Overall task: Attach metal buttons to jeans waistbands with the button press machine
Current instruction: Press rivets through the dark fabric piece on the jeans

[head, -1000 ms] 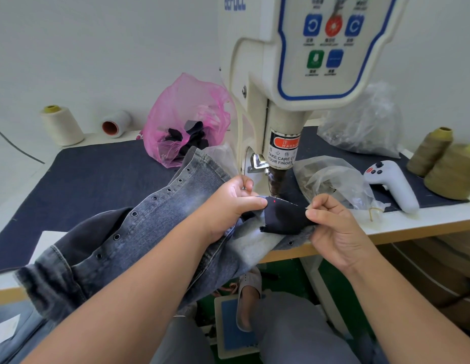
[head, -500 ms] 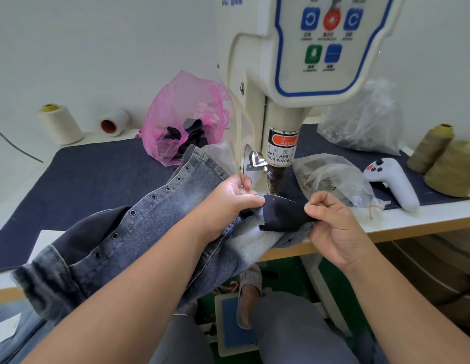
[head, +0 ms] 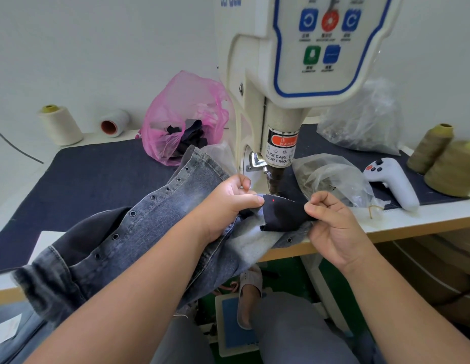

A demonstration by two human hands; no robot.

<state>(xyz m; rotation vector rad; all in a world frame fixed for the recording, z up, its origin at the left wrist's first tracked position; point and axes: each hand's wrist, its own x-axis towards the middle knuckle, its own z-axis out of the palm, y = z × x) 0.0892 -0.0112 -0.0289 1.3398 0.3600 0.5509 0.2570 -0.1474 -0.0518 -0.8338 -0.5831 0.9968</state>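
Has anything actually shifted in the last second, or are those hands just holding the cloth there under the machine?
Almost nothing changed. Both hands keep pinching the dark patch on the jeans under the press head: left hand on its left edge, right hand on its right. The right hand edged slightly left. The red dot stays on the patch, and the foot stays on the pedal.
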